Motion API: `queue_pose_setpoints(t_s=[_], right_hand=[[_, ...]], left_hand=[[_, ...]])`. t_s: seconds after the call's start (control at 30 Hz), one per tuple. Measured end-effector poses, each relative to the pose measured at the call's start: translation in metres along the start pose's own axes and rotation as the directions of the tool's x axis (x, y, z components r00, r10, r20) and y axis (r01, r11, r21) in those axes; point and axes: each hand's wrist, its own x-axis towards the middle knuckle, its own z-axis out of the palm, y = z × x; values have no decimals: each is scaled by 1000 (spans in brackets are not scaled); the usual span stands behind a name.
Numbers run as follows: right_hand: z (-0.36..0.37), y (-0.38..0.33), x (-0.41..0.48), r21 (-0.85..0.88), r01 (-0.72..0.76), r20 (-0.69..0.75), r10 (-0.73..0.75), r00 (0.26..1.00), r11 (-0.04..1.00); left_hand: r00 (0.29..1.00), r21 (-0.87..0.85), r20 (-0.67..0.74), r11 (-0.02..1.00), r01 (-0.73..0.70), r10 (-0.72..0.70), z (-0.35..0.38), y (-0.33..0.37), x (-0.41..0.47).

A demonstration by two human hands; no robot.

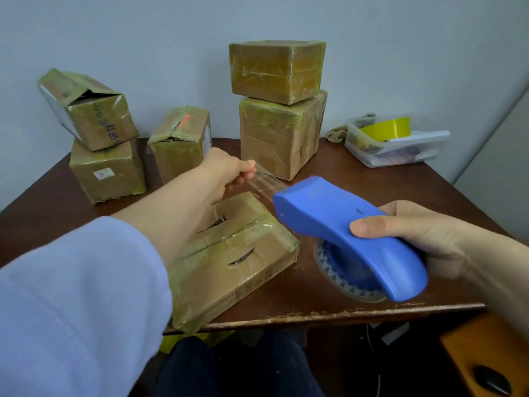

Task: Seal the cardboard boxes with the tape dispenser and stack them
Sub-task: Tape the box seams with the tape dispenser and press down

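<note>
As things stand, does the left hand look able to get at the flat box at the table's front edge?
Probably yes: the left hand hovers just over the far edge of the flat box with nothing between, though it is busy pinching the tape strip from the blue dispenser.

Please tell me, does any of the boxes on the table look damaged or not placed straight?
Yes. The top box at far left sits tilted on the box under it, and its end is torn open. The flat box near the front edge has two dark gashes in its top.
</note>
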Motion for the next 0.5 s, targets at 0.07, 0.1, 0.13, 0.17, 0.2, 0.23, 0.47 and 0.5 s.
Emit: queue_pose_setpoints(t_s=[0.07, 0.1, 0.13, 0.17, 0.2, 0.23, 0.47, 0.5], right_hand=[[-2, 7, -1, 22, -7, 6, 7, 1000, 1000], [-3, 8, 0, 28, -4, 13, 3, 1000, 1000], [-2, 9, 1, 33, -8, 18, 7, 1000, 999], [-1, 9, 2, 39, -20, 21, 19, 1000, 999], [0, 10, 4, 50, -35, 28, 34, 999, 998], [1, 10, 5, 59, -45, 36, 43, 998, 997], [8, 5, 22, 25, -80, 45, 79, 996, 996], [9, 3, 24, 20, -87, 48, 86, 995, 996]], left_hand=[[1000, 25, 16, 1000, 13, -14, -2, -4, 10], [1000, 34, 25, 999, 16, -16, -1, -6, 13], [999, 56, 32, 998, 12, -14, 2, -7, 15], [999, 79, 37, 997, 3, -6, 3, -8, 17], [999, 96, 37, 995, -9, 6, 4, -9, 19], [999, 110, 34, 994, -21, 18, 4, -11, 21], [991, 180, 2, 975, -132, 133, 4, -29, 40], [990, 187, -8, 973, -136, 140, 3, -31, 42]])
